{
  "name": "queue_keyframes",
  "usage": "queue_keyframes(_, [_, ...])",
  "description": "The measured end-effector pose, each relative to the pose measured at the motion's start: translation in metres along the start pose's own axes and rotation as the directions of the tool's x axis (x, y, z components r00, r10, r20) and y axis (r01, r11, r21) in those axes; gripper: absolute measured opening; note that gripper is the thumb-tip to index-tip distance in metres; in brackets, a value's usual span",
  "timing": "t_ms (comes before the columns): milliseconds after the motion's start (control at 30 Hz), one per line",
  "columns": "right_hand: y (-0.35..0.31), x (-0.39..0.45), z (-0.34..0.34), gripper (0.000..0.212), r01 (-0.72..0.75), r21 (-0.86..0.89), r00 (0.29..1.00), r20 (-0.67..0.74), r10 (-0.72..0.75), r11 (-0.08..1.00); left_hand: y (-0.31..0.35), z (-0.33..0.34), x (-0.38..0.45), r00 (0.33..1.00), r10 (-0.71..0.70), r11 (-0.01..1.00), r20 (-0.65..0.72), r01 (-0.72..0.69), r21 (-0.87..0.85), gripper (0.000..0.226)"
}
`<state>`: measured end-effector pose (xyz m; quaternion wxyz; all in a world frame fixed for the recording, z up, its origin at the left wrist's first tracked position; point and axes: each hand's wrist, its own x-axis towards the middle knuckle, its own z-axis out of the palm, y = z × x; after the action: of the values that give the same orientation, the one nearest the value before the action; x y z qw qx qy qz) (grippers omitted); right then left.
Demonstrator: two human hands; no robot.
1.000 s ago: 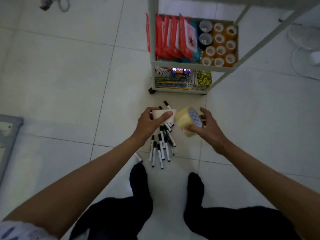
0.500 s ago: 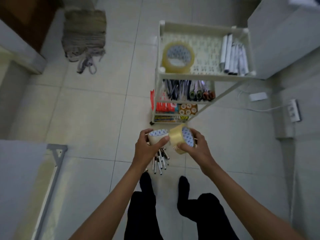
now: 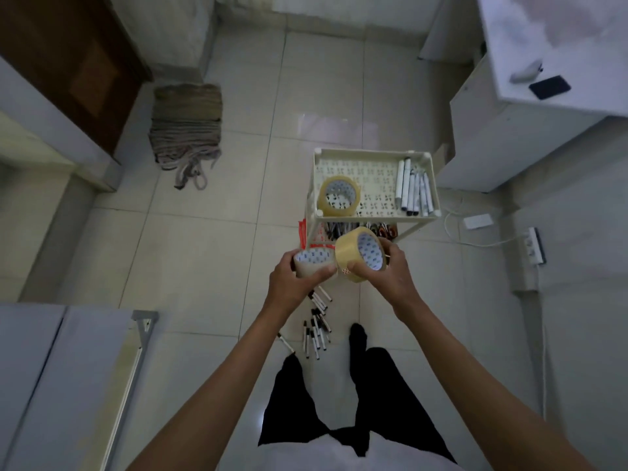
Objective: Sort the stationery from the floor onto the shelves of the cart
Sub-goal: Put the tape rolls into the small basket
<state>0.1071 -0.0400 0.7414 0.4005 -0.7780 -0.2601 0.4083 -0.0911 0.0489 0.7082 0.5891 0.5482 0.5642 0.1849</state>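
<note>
My left hand point(image 3: 292, 283) grips a clear tape roll point(image 3: 311, 263) at chest height in front of the white cart point(image 3: 373, 217). My right hand point(image 3: 387, 273) grips a yellowish tape roll point(image 3: 353, 254), tilted, touching the left one. The cart's top shelf holds another yellowish tape roll point(image 3: 339, 196) at its left and several grey markers point(image 3: 414, 188) at its right. Pens lie on the shelf below, mostly hidden. Several black-capped markers point(image 3: 316, 326) lie on the floor tiles between my hands and my feet.
A folded rug point(image 3: 186, 124) lies on the floor at the back left by a brown door point(image 3: 68, 62). A white cabinet point(image 3: 530, 107) stands right of the cart. A power strip point(image 3: 535, 246) and cable lie at the right. A grey surface point(image 3: 51, 385) fills the lower left.
I have risen from a crouch with both tape rolls, so the view now looks down on the cart's top shelf. The rolls have come up toward the cart's front edge.
</note>
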Motion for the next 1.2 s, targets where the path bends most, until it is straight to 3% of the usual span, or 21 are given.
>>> queue_keyframes(133, [-0.023, 0.033, -0.012, 0.095, 0.04, -0.023, 0.999, -0.004, -0.04, 0.999, 0.023, 0.002, 0.012, 1.0, 0.014, 1.0, 0.014, -0.014, -0.01, 0.092])
queue_keyframes(367, [-0.049, 0.106, -0.023, 0.113, 0.174, -0.205, 0.984, 0.073, -0.162, 0.963, 0.062, 0.003, 0.042, 0.996, 0.011, 1.0, -0.083, -0.009, 0.026, 0.086])
queue_keyframes(633, [-0.068, 0.162, -0.009, 0.114, 0.472, -0.334, 0.851, 0.412, -0.324, 0.816, 0.073, 0.008, 0.069, 0.972, -0.054, 0.997, -0.227, 0.042, -0.06, 0.085])
queue_keyframes(733, [-0.065, 0.169, -0.008, 0.115, 0.547, -0.343, 0.806, 0.464, -0.368, 0.764, 0.078, 0.015, 0.075, 0.972, -0.049, 0.992, -0.228, 0.021, -0.123, 0.085])
queue_keyframes(900, [-0.06, 0.178, -0.01, 0.114, 0.573, -0.334, 0.791, 0.466, -0.397, 0.748, 0.083, 0.027, 0.079, 0.971, -0.076, 0.972, -0.226, 0.022, -0.233, 0.08])
queue_keyframes(1200, [-0.061, 0.189, -0.008, 0.114, 0.614, -0.305, 0.748, 0.518, -0.414, 0.727, 0.095, 0.043, 0.085, 0.969, -0.078, 0.966, -0.236, 0.014, -0.258, 0.083])
